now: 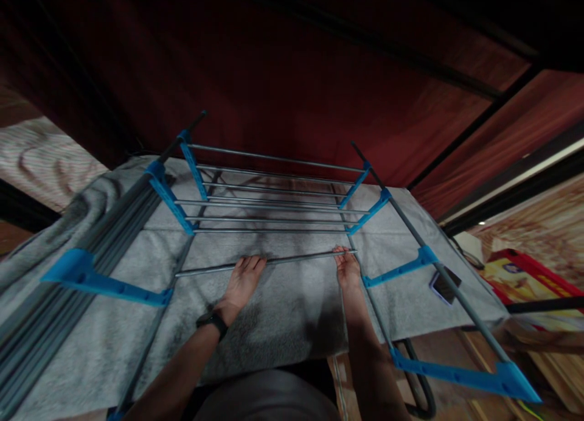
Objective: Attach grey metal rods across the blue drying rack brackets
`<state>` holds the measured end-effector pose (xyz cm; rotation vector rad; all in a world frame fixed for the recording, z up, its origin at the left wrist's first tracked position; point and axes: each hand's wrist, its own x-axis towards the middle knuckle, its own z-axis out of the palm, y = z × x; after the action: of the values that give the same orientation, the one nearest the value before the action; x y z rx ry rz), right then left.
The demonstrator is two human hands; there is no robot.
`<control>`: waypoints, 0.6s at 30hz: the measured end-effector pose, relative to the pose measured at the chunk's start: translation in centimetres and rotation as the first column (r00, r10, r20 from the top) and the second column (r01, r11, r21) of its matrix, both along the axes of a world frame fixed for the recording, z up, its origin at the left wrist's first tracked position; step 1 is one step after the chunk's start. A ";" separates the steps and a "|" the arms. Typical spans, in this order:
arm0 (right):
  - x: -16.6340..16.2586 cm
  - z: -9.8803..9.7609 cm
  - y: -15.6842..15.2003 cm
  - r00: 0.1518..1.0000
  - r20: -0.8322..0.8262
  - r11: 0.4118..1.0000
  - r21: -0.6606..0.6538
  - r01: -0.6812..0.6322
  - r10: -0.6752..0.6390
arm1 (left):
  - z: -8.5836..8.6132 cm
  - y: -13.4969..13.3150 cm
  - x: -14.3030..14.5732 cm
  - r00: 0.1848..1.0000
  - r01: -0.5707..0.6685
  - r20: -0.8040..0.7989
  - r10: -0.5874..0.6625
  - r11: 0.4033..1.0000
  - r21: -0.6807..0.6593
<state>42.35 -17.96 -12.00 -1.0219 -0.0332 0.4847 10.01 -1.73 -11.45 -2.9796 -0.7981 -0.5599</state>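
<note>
A thin grey metal rod [296, 258] lies crosswise between the two sides of a rack made of grey tubes and blue plastic brackets. My left hand [245, 279], with a dark watch on its wrist, curls its fingers over the rod left of its middle. Close to the rod's right end, my right hand [348, 269] grips it between thumb and fingers. Beyond my hands, several similar rods [274, 231] span the far blue brackets. The near left bracket [114, 287] and the near right bracket [401, 269] flank the held rod.
A grey fleece blanket [292, 311] covers the surface underneath. Several loose grey tubes [91, 281] lie along the left side. A phone [444, 286] rests near the right edge. A red and yellow box [531, 278] stands farther right, and dark red curtains [283, 74] hang behind.
</note>
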 end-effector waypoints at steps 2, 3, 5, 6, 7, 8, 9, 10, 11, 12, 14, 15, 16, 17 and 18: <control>-0.1 0.0 0.0 1.000 0.002 1.000 0.005 0.001 -0.001 | 0.0 0.1 0.0 1.000 0.013 0.022 -0.013 1.000 0.007; -0.1 0.1 0.0 1.000 0.001 1.000 0.006 0.003 -0.003 | 0.0 0.1 0.1 0.999 0.013 0.029 -0.014 1.000 0.010; -0.2 0.1 0.0 1.000 -0.006 1.000 0.005 0.010 -0.010 | 0.0 0.1 0.1 0.999 0.005 0.035 -0.006 1.000 0.012; -0.3 0.1 0.0 1.000 -0.009 1.000 0.005 0.014 -0.013 | -0.1 0.1 0.2 0.999 -0.003 0.036 0.002 1.000 0.012; -0.3 0.2 0.0 1.000 -0.013 1.000 0.007 0.015 -0.015 | -0.1 0.2 0.2 0.999 -0.009 0.037 0.009 1.000 0.009; -0.4 0.2 0.0 1.000 -0.016 1.000 0.009 0.014 -0.014 | 0.0 0.2 0.3 0.999 -0.012 0.039 0.012 1.000 0.003; -0.4 0.3 0.0 1.000 -0.019 1.000 0.013 0.011 -0.011 | 0.0 0.2 0.3 0.999 -0.012 0.040 0.012 1.000 -0.005; -0.5 0.4 0.0 1.000 -0.023 1.000 0.017 0.006 -0.005 | 0.0 0.2 0.3 0.999 -0.013 0.042 0.013 1.000 -0.013; -0.5 0.5 -0.1 1.000 -0.026 1.000 0.021 0.000 0.000 | 0.0 0.2 0.3 0.999 -0.011 0.042 0.012 1.000 -0.020; -0.5 0.5 -0.1 1.000 -0.031 1.000 0.024 -0.005 0.006 | 0.0 0.1 0.3 0.999 -0.012 0.042 0.013 1.000 -0.023; -0.5 0.5 -0.1 0.999 -0.042 1.000 0.028 -0.011 0.012 | 0.0 0.1 0.2 0.999 -0.013 0.038 0.014 1.000 -0.021; -0.4 0.5 -0.2 0.999 -0.049 1.000 0.028 -0.012 0.013 | 0.0 0.1 0.2 0.999 -0.014 0.034 0.015 1.000 -0.019; -0.3 0.4 -0.2 0.998 -0.058 1.000 0.026 -0.011 0.013 | -0.1 0.2 0.1 0.999 -0.014 0.032 0.014 1.000 -0.019; -0.3 0.4 -0.2 0.998 -0.067 1.000 0.023 -0.011 0.013 | -0.2 0.2 0.1 0.999 -0.012 0.032 0.013 1.000 -0.021; -0.2 0.3 -0.2 0.997 -0.078 1.000 0.018 -0.011 0.012 | -0.2 0.2 0.1 0.999 -0.011 0.033 0.012 1.000 -0.025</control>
<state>42.18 -18.12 -11.65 -0.9857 0.0262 0.5334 10.10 -1.52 -11.67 -2.9941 -0.8297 -0.6055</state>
